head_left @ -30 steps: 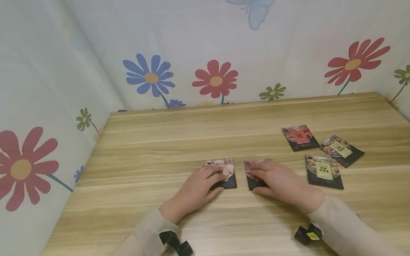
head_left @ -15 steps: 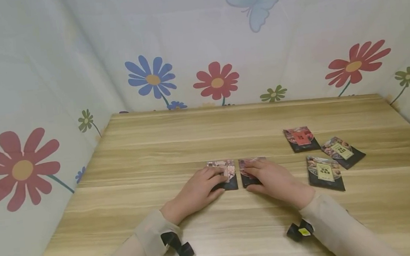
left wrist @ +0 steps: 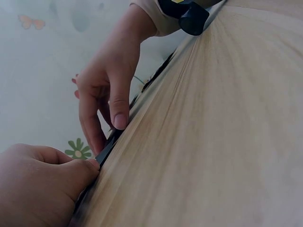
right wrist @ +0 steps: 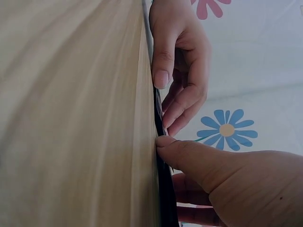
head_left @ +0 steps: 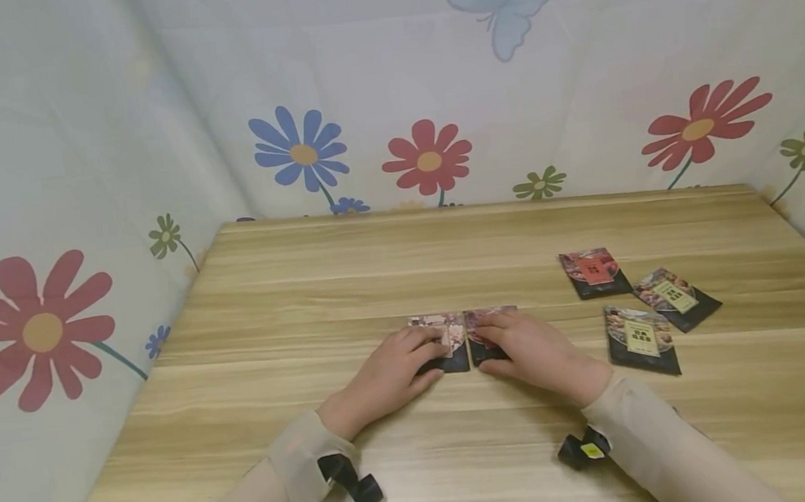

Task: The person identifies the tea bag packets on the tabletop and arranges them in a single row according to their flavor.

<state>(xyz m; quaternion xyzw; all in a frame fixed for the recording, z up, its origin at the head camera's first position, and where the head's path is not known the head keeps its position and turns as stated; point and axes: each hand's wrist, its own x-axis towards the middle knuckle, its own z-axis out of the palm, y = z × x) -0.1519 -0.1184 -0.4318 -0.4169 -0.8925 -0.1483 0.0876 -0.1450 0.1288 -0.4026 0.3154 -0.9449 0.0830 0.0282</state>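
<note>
Side by side on the table lie two flat dark food packets with printed pictures. My left hand (head_left: 389,371) rests on the left packet (head_left: 460,355), which has a pale pink print, its fingers spread over the top and its thumb at the near edge. Over the right packet (head_left: 477,354), a darker reddish one, lies my right hand (head_left: 542,355) in the same way. A very thin gap separates the two packets. In the right wrist view, the right thumb (right wrist: 182,153) touches a black packet edge (right wrist: 166,198). Each hand hides part of its packet.
To the right lie several more packets: a red-labelled packet (head_left: 594,272), a tilted yellow-labelled packet (head_left: 677,299) and a nearer yellow-labelled packet (head_left: 642,340). The wooden table (head_left: 346,273) ends at a flower-printed curtain (head_left: 354,68).
My right hand has slid its packet leftward, narrowing the gap to the left packet. The left hand stays on its packet, and the packets at the right stay put.
</note>
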